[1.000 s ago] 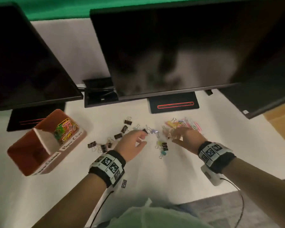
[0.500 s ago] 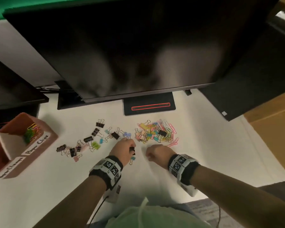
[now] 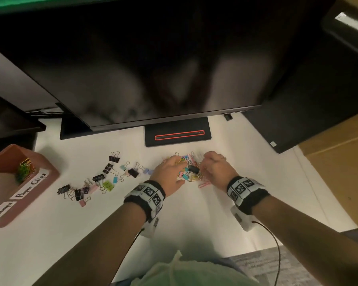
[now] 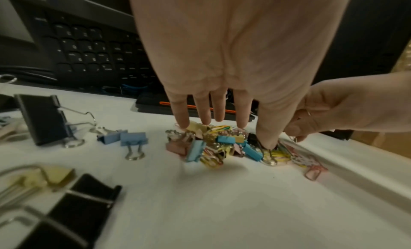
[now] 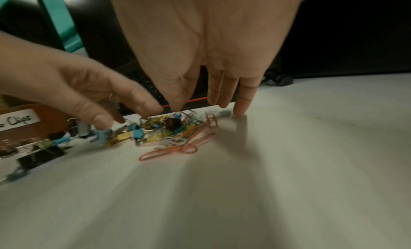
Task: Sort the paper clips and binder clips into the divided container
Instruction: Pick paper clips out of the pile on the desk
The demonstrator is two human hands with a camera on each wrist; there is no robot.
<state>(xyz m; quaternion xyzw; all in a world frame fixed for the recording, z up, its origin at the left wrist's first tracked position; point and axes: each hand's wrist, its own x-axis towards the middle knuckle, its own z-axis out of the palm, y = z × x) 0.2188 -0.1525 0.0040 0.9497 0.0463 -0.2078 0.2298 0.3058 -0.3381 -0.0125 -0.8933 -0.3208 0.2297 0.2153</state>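
A mixed pile of coloured paper clips and small binder clips (image 3: 191, 171) lies on the white desk in front of the monitor stand. My left hand (image 3: 170, 168) reaches into its left side with straight fingers, and the thumb presses on the pile (image 4: 222, 144). My right hand (image 3: 213, 168) cups the right side, fingertips (image 5: 240, 112) down on the desk beside the clips (image 5: 173, 131). Neither hand plainly holds a clip. Several black and pastel binder clips (image 3: 97, 179) lie scattered to the left. The brown divided container (image 3: 48, 172) stands at far left with paper clips (image 3: 24, 170) in its back compartment.
A large dark monitor (image 3: 153, 69) overhangs the back of the desk, its stand base (image 3: 178, 132) just behind the pile. A keyboard (image 4: 89, 47) sits under the monitor. A second screen is at the left and a dark box (image 3: 318, 96) at the right.
Both hands have moved forward from just in front of the pile onto it. They were curled half a second ago, and their fingers now reach down around the clips.
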